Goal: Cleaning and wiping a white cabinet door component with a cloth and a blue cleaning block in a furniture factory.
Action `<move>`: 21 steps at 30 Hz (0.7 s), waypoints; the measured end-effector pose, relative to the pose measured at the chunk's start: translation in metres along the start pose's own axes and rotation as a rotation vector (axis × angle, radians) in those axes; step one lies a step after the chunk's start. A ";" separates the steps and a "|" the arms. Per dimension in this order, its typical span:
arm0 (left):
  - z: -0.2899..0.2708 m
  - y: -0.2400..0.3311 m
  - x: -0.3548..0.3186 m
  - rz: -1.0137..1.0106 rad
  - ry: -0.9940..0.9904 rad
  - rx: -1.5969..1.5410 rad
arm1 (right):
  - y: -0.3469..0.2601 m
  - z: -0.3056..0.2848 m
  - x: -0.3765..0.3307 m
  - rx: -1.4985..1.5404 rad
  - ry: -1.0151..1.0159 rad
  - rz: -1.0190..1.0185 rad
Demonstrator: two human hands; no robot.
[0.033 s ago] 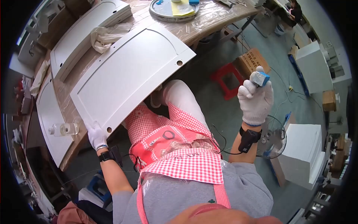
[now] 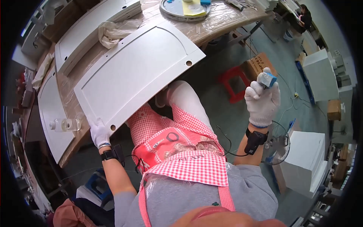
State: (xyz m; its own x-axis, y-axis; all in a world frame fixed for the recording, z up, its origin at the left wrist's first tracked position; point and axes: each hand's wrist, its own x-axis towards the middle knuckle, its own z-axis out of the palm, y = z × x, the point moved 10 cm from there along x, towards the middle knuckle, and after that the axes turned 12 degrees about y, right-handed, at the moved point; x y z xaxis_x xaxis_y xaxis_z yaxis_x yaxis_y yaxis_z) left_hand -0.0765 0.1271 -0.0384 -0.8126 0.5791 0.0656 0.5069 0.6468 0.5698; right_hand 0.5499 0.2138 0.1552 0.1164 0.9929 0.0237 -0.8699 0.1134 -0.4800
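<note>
At far left, a curved white board (image 2: 52,113) lies near a clear bottle (image 2: 67,125) on the plastic-covered table (image 2: 69,99), below a stack of white panels (image 2: 94,25). My left grip (image 2: 99,133), in a white knit glove, is clamped on the near corner of an arched white panel (image 2: 136,70), just beside a round hole; most of the fingers are hidden from view. The panel lies slantwise, its far side over the table and its near edge out above my knees, with a crumpled cloth (image 2: 110,34) against its far edge. At centre, I sit in a checked red-and-white apron (image 2: 193,166), a round grey tray (image 2: 177,16) behind the panel's peak. Farther right, a red stool (image 2: 223,81) and a cardboard box (image 2: 261,63) stand on the floor. My right grip (image 2: 263,104), gloved too, is raised well apart from the panel, thumb and fingers together on a small blue-and-white block (image 2: 268,80). Since the earlier picture, the view has turned slightly and the panel sits a little farther right in it; both holds are the same, so the block remains off the surface. At far right, a fan (image 2: 281,151) stands before a white cabinet (image 2: 304,151).
</note>
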 end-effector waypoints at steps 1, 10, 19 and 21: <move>-0.004 -0.005 -0.003 -0.030 -0.008 -0.073 | 0.012 0.006 0.012 -0.030 -0.013 0.028; 0.000 -0.015 -0.008 -0.038 -0.070 -0.262 | 0.089 0.043 0.151 -0.337 0.018 0.102; 0.006 -0.013 -0.019 -0.049 -0.094 -0.148 | 0.118 -0.022 0.358 -0.988 0.393 -0.148; 0.003 -0.017 -0.023 -0.081 -0.107 -0.112 | 0.127 -0.025 0.394 -1.329 0.434 -0.270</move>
State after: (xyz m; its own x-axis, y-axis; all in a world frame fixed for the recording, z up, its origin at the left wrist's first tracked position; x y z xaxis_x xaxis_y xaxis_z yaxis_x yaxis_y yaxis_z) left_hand -0.0658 0.1042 -0.0526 -0.8113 0.5806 -0.0686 0.4007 0.6377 0.6579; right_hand 0.4970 0.6186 0.0817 0.5500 0.8296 0.0959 0.2636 -0.0635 -0.9625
